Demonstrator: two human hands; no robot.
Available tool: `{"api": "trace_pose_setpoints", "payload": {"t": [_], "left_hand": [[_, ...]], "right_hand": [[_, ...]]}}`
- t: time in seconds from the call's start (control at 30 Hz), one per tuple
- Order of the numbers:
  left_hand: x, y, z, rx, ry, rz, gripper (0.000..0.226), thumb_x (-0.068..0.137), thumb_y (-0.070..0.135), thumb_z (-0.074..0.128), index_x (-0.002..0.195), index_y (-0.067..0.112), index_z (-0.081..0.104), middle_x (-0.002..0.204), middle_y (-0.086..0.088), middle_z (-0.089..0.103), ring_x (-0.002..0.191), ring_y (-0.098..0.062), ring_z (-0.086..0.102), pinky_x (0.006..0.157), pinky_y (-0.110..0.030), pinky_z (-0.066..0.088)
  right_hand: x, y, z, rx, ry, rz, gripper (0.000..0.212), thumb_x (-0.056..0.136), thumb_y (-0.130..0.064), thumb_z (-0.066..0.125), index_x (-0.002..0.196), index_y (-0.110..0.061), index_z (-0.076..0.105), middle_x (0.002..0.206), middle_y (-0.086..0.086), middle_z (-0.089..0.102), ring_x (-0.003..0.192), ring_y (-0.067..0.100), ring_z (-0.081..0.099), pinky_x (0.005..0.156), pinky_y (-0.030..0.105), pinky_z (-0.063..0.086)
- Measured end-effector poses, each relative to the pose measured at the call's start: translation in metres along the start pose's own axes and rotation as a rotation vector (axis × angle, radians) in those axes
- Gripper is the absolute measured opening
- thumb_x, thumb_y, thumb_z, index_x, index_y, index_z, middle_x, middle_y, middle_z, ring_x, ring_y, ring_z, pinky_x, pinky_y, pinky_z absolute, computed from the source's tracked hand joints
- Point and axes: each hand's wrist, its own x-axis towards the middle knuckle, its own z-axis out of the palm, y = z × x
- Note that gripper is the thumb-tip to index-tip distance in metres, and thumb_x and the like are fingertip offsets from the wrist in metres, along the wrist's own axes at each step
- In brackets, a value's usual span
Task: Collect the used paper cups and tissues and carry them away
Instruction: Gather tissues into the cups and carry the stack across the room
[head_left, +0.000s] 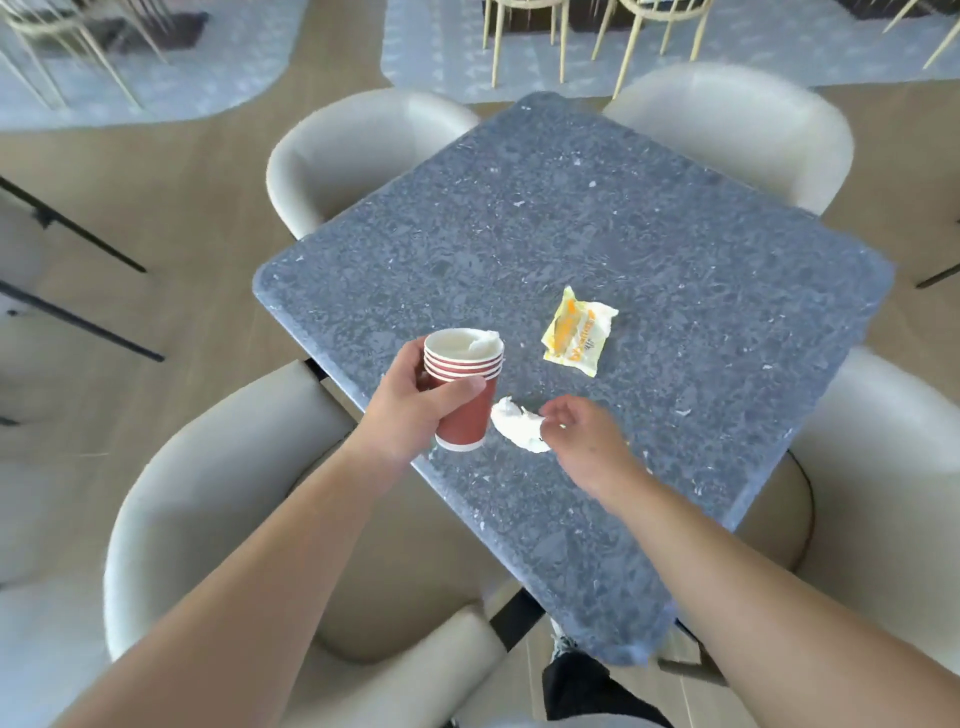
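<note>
My left hand (410, 410) grips a stack of several red paper cups (467, 395), held just above the near left part of the blue speckled table (571, 218). A white tissue (485, 340) pokes out of the top cup. My right hand (582, 436) pinches a crumpled white tissue (517, 428) right beside the cups' base; whether it touches the tabletop I cannot tell. A yellow and white wrapper (576, 332) lies flat on the table, farther back and to the right.
Cream padded chairs surround the table: one at the near left (218, 467), one at the far left (343, 150), one at the far right (753, 124), one at the right (883, 467). Thin-legged chairs stand on pale rugs at the back.
</note>
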Motion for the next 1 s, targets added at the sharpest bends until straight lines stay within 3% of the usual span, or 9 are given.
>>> {"api": "trace_pose_setpoints", "payload": {"t": [0.1,0.23,0.47,0.6,0.73,0.87,1.0], "left_hand": [[0.005,0.0,0.013,-0.005,0.085,-0.014,0.061,0.072,0.025,0.083,0.127,0.02,0.059,0.112,0.007,0.076,0.104,-0.007,0.072,0.08,-0.018,0.055],[0.006,-0.005,0.026,-0.011,0.206,-0.025,0.08,0.061,0.035,0.088,0.133,0.016,0.057,0.122,-0.004,0.073,0.112,-0.018,0.07,0.089,-0.027,0.056],[0.001,-0.013,0.024,-0.006,0.285,-0.06,0.077,0.058,0.041,0.086,0.127,0.018,0.061,0.122,-0.008,0.073,0.119,-0.03,0.066,0.097,-0.036,0.055],[0.003,-0.019,0.019,-0.008,0.291,-0.079,0.069,0.065,0.03,0.087,0.128,0.018,0.061,0.123,-0.008,0.073,0.119,-0.03,0.066,0.101,-0.041,0.054],[0.003,-0.026,0.022,-0.023,0.269,-0.11,0.068,0.069,0.025,0.084,0.132,0.014,0.059,0.124,-0.008,0.073,0.121,-0.029,0.065,0.103,-0.042,0.053],[0.004,-0.024,0.023,-0.009,0.233,-0.104,0.078,0.062,0.036,0.089,0.131,0.013,0.059,0.124,-0.008,0.072,0.121,-0.029,0.065,0.103,-0.043,0.052],[0.007,-0.015,0.019,0.022,0.207,-0.079,0.083,0.055,0.045,0.088,0.128,0.018,0.06,0.123,-0.005,0.073,0.12,-0.027,0.066,0.102,-0.04,0.053]], "right_hand": [[0.028,0.009,-0.001,-0.17,-0.134,-0.085,0.019,0.085,-0.023,0.058,0.103,-0.026,0.061,0.108,-0.007,0.062,0.089,0.012,0.059,0.068,0.026,0.039],[0.056,0.016,0.007,-0.452,-0.318,-0.26,0.043,0.083,-0.019,0.052,0.125,-0.025,0.055,0.123,0.0,0.052,0.11,0.021,0.053,0.079,0.029,0.04],[0.07,0.031,0.031,-0.953,-0.381,-0.588,0.055,0.083,-0.006,0.055,0.134,-0.024,0.044,0.132,0.007,0.037,0.116,0.031,0.042,0.076,0.04,0.043],[0.065,0.046,0.03,-0.97,-0.414,-0.55,0.03,0.085,0.001,0.05,0.112,-0.013,0.051,0.126,0.009,0.043,0.107,0.03,0.046,0.075,0.039,0.045],[0.062,0.053,0.029,-0.927,-0.451,-0.511,0.022,0.085,0.006,0.051,0.102,-0.009,0.053,0.128,0.01,0.046,0.103,0.027,0.048,0.074,0.033,0.043],[0.065,0.054,0.023,-0.882,-0.419,-0.456,0.013,0.087,0.002,0.056,0.093,-0.009,0.053,0.121,0.008,0.048,0.078,0.018,0.046,0.059,0.023,0.031],[0.07,0.026,0.008,-0.73,-0.347,-0.388,0.004,0.091,-0.007,0.049,0.092,-0.006,0.053,0.119,0.005,0.048,0.079,0.022,0.048,0.064,0.03,0.033]]}}
